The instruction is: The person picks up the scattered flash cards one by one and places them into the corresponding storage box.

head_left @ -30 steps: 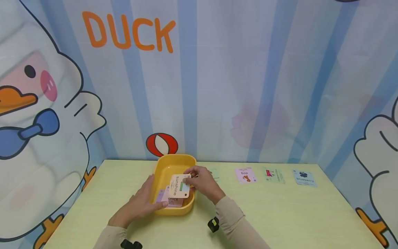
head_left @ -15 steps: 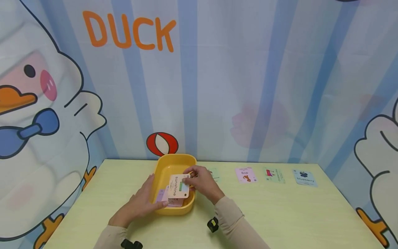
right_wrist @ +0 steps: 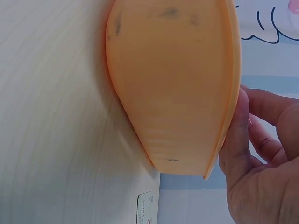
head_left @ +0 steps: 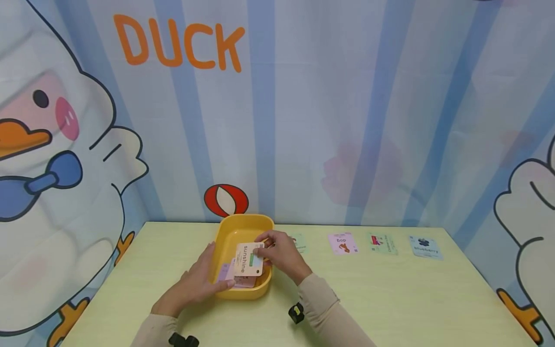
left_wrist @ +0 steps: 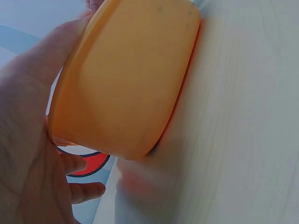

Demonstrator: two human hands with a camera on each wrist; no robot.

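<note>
Head view: right hand [head_left: 284, 255], across the right edge of the bin [head_left: 243, 294], pinched a white card [head_left: 243, 267] that slackened fingertips might have dropped; left hand [head_left: 192, 283] lay spread along the left edge.

Tray [head_left: 234, 237], near the bench's far edge: yellow plastic, smooth; you see a soft sheen inside and dark scuffs on the outer wall. "Sunshine" card [head_left: 245, 265]: smooth, paper-like stock. Blueberry card [head_left: 426, 247], near the bench's far right corner, and dog card [head_left: 343, 243], along the far edge: same smooth printed stock. Bench [head_left: 412, 303]: pale, smooth, satin, with fine wood grain. Backdrop [head_left: 303, 111], behind the far edge: matt printed cloth, lightly creased. Your sleeves [head_left: 320, 300]: matt cloth, softly wrinkled. Wrist unit [head_left: 297, 313]: black, plastic-looking.
</note>
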